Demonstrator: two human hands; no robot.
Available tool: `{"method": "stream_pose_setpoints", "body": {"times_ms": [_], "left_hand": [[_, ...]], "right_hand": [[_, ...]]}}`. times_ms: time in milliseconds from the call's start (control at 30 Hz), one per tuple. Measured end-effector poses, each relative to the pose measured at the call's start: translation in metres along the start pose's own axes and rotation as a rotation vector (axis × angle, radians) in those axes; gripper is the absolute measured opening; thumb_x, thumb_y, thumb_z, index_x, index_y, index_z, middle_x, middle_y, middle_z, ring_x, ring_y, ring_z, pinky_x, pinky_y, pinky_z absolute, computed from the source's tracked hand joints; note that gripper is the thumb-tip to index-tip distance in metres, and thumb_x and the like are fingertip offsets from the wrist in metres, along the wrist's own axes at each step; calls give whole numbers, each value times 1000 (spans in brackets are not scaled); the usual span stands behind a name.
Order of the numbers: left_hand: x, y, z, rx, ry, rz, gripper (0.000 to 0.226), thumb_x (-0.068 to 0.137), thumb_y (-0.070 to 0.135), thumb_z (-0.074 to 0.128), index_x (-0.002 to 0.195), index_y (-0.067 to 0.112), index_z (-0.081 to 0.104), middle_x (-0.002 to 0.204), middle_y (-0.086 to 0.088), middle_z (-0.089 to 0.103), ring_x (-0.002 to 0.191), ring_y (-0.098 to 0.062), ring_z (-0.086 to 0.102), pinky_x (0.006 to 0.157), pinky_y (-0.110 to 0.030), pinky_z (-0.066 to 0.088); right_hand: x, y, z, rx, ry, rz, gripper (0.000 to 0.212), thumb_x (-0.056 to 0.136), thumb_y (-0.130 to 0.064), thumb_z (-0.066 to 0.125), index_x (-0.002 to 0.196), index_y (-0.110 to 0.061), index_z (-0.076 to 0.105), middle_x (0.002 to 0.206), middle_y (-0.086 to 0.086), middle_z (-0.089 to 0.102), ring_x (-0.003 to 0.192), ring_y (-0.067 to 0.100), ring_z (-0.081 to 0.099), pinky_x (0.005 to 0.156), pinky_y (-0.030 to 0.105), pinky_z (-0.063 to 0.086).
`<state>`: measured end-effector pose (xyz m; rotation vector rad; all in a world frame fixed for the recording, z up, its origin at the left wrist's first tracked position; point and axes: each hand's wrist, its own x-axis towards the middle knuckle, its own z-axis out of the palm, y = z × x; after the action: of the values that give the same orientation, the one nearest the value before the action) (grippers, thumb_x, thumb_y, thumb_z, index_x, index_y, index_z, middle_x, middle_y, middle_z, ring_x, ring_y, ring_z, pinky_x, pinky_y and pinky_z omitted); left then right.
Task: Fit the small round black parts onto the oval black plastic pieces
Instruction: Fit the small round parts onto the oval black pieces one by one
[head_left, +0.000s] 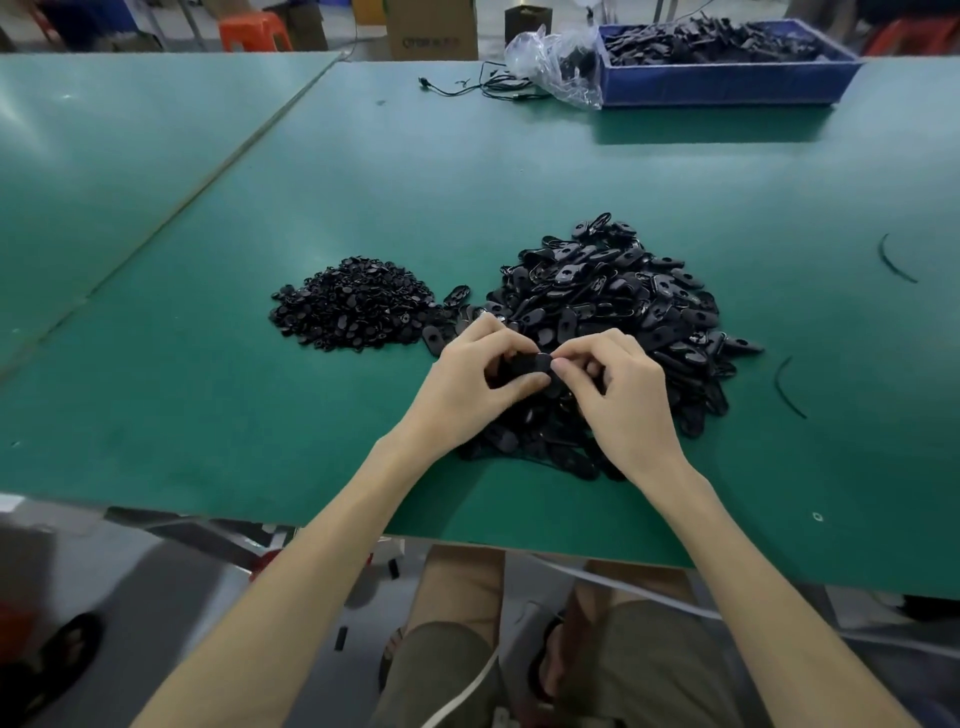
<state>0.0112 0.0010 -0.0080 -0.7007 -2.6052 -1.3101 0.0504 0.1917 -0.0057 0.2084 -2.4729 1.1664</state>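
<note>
Head cam: both hands meet over the near edge of the oval-piece pile (613, 291), just above the bench (260, 208). Left hand (475, 376) has thumb and curled fingers pinched on one oval piece (525, 364). Right hand (621, 387) pinches the same piece from the other end, thumb tip on top. Looks like left clamps and right presses, so probably mid-fit. Can't tell whether a round part is already under the right thumb: black on black, and the fingers cover it.

Round-part pile (353, 306) sits to the left, a separate heap near the ovals, with a few stray ovals bridging the gap. Sensible layout, both stocks within easy reach. Working right over the oval pile means a dropped piece would likely vanish into the heap.

Elsewhere: blue bin (727, 85) of more black parts at the far right, crumpled clear bag (558, 62) against its left side, thin black cable (478, 89) beside that. One curved black strip (787, 387) lies right of the pile, another (896, 260) farther out, both apart from the hands. Nothing seems to block either heap.
</note>
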Motion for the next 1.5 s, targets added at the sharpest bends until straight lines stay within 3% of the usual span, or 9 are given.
{"method": "stream_pose_setpoints", "body": {"times_ms": [200, 333, 400, 500, 600, 733, 933, 1167, 1500], "left_hand": [[3, 4, -4, -152, 147, -82, 17, 85, 20, 85, 96, 12, 75, 103, -3, 60, 81, -14, 57, 70, -20, 46], [2, 4, -9, -262, 202, -173, 16, 88, 15, 82, 93, 6, 70, 92, -9, 67, 73, -26, 61, 69, -35, 52], [3, 4, -10, -309, 195, -179, 13, 91, 11, 78, 95, 3, 68, 81, -7, 67, 63, -24, 62, 67, -32, 53], [5, -1, -11, -392, 244, -216, 9, 97, 16, 71, 95, 9, 68, 64, -3, 61, 55, -15, 57, 64, -29, 51], [6, -11, -17, -559, 383, -341, 17, 100, 23, 69, 86, 17, 63, 59, 2, 55, 52, -12, 50, 55, -24, 44], [6, -16, -20, -642, 616, -409, 23, 105, 29, 61, 89, 13, 54, 63, 3, 53, 44, -11, 44, 42, -21, 34], [5, -17, -22, -774, 898, -523, 23, 112, 21, 42, 91, 15, 47, 59, 11, 48, 45, -7, 35, 38, -20, 28], [8, -15, -22, -828, 884, -556, 23, 112, 18, 42, 90, 15, 51, 56, 17, 52, 49, 0, 45, 42, -16, 35], [8, -13, -21, -776, 806, -566, 21, 111, 19, 43, 93, 13, 53, 59, 13, 52, 47, -3, 43, 39, -19, 32]], "right_hand": [[1, 0, 0, 62, 52, 21, 6, 96, -9, 74, 97, -14, 75, 94, -6, 61, 84, -3, 56, 77, 7, 40], [-1, 2, 2, -19, 53, -8, 4, 99, -9, 70, 101, -12, 73, 100, -5, 58, 87, 2, 51, 82, 8, 40], [-2, 1, 4, -96, 60, -45, 5, 99, -10, 69, 103, -10, 72, 102, -5, 56, 95, 7, 49, 84, 8, 40], [-1, -2, 4, -185, 99, -88, 8, 100, -9, 68, 106, -6, 71, 104, 2, 59, 100, 18, 52, 88, 21, 44], [6, -14, 7, -306, 114, -173, 9, 100, -7, 67, 107, -4, 71, 103, 8, 63, 97, 26, 56, 90, 40, 51], [39, -43, 29, -346, -34, -207, 15, 102, -15, 62, 113, -6, 71, 110, 8, 65, 107, 28, 57, 98, 38, 44], [83, -64, 88, -422, -308, -194, 25, 105, -30, 59, 124, -15, 66, 126, 6, 62, 123, 27, 49, 105, 36, 36], [94, -66, 125, -442, -309, -102, 25, 104, -31, 60, 124, -16, 66, 127, 7, 60, 124, 28, 49, 105, 38, 34], [113, -69, 120, -455, -406, -21, 17, 102, -25, 63, 113, -15, 70, 123, 11, 59, 122, 31, 50, 103, 40, 41]]}}
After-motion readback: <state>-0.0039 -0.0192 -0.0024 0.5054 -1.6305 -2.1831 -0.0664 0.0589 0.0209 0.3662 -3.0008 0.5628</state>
